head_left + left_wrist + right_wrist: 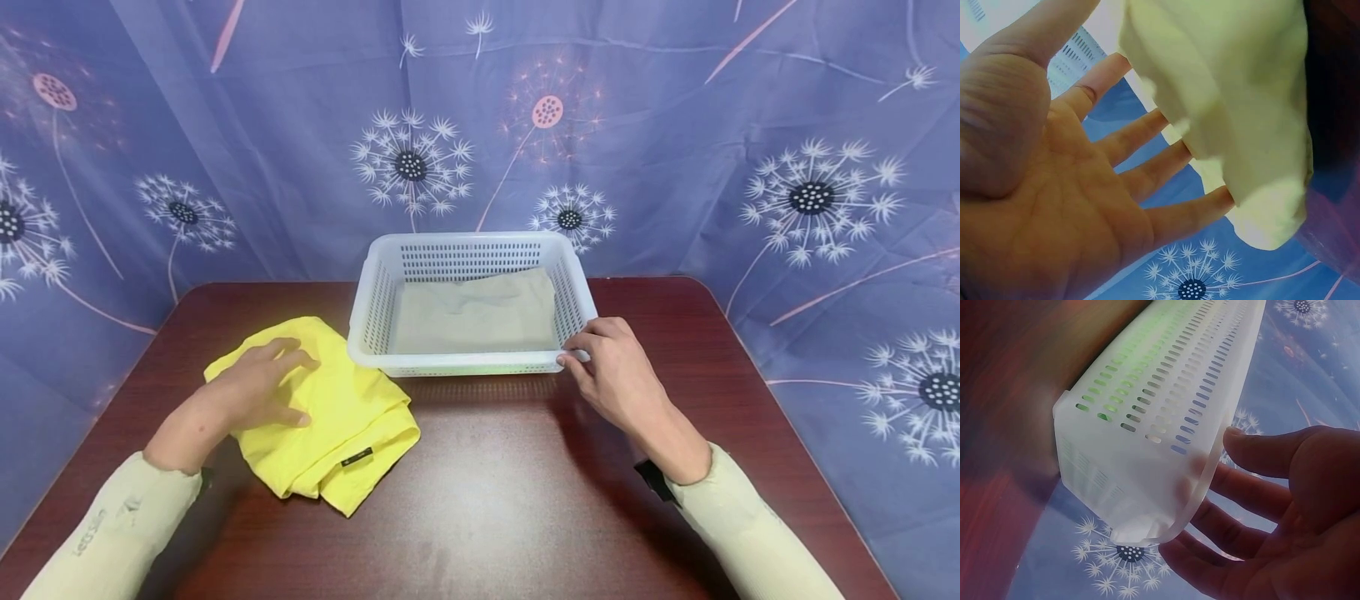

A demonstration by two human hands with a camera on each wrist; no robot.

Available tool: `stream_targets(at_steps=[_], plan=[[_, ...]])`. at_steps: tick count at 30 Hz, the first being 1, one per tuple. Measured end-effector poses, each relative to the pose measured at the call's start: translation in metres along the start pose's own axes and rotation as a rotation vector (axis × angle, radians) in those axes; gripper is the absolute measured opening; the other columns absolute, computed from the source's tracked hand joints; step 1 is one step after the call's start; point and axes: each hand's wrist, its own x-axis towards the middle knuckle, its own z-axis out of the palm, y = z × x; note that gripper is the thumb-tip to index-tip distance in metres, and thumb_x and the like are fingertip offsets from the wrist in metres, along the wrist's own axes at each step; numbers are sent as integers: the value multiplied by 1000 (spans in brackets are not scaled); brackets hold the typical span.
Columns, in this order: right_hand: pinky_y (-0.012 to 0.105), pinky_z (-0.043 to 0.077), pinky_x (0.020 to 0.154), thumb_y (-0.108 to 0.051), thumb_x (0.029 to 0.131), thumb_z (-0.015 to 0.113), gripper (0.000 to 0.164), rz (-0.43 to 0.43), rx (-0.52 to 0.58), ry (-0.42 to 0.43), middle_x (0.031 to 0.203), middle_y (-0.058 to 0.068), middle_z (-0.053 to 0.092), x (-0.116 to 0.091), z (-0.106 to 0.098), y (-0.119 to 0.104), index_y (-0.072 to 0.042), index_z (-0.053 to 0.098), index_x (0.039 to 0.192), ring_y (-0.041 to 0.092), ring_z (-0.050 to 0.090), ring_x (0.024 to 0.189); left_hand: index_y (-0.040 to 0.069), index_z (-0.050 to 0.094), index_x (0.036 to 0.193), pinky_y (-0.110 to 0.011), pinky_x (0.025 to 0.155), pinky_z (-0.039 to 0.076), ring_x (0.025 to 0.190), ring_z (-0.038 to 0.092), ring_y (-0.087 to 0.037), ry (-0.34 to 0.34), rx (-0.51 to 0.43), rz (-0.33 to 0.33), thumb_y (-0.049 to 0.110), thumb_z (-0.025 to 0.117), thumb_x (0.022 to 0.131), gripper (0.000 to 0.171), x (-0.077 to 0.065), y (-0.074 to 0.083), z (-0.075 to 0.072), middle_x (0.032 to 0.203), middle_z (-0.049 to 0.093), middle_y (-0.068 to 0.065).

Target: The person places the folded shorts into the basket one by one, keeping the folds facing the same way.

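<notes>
A bunched yellow garment [337, 417] with a small black label lies on the left of the table. My left hand [258, 383] rests on it with spread fingers; in the left wrist view the fingertips [1225, 197] touch the cloth. At the back middle stands a white plastic basket [465, 360] with slotted walls. A flat greyish cloth [480, 312] lies inside it, and something green shows through the slots in the right wrist view. With thumb and fingers, my right hand [618, 375] holds the basket's rim [1213, 456] at the near right corner.
The dark red-brown wooden table [480, 500] ends at a blue curtain [300, 125] printed with dandelions, which hangs behind it and along both sides. The garment lies right beside the basket's near left corner.
</notes>
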Motion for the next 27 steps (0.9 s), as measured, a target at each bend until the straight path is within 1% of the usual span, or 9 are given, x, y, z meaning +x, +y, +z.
stream_targets(at_steps=[6,14,27], plan=[[49,47,93,-4,86,83,6,-1,6,-1,85,12,69,0,1,0,-1,79,89,39,60,94,10,65,129,-72,100,44,125,48,-65,10,9,-9,32,99,72,70,-6,7,4,149,44,-37],[49,46,94,-6,87,83,7,0,3,-8,85,11,68,-1,1,1,-1,78,89,39,59,93,9,64,134,-71,97,47,123,49,-65,7,53,-20,36,97,75,73,-12,16,11,149,44,-37],[49,47,92,-5,86,84,7,-22,5,8,83,10,68,-1,1,1,-1,78,88,37,60,91,10,64,134,-71,88,52,120,50,-65,40,59,-34,36,97,75,73,-21,31,15,146,46,-37]])
